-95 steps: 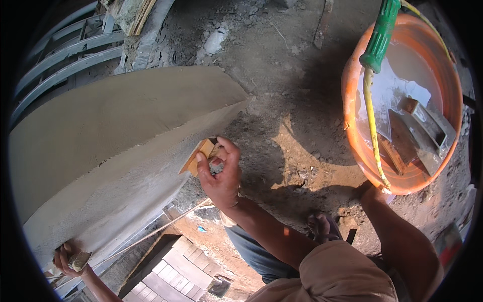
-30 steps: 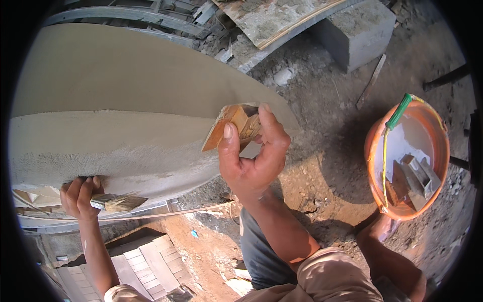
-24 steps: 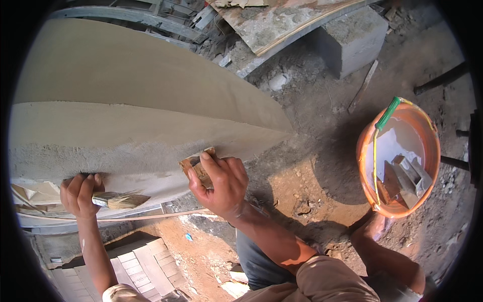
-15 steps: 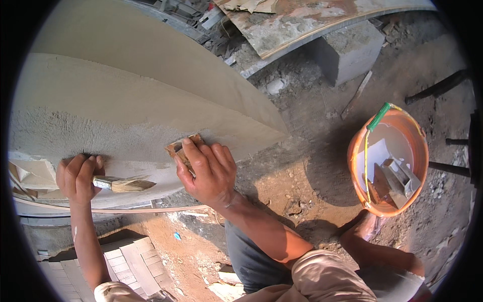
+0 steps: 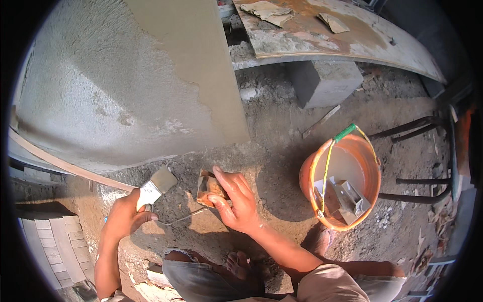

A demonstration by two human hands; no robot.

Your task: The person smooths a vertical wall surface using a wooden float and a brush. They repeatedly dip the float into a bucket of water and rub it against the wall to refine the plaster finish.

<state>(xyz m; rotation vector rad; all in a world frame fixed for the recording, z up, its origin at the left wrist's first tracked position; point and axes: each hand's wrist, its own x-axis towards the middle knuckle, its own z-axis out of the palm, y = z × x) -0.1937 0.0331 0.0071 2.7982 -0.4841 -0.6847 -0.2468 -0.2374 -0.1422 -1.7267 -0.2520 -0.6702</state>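
My left grip is closed around a flat brush, its pale band showing above my fingers and its bristles tipped up and to the right. My right grip pinches a small wooden block between thumb and fingers; it sits just right of the brush, the two apart, both seen against the dirt ground. Beyond them, at upper left, stands the big plastered surface, rough and grey over most of its face, with a smoother brown band down its right side. A thin wooden strip bends along its lower left edge. To my right is an orange bucket, its green-sleeved handle raised over the rim, with cloudy water and a channel-shaped tool inside. Farther off, a stained board lies above a concrete block; pale bricks are laid together at lower left
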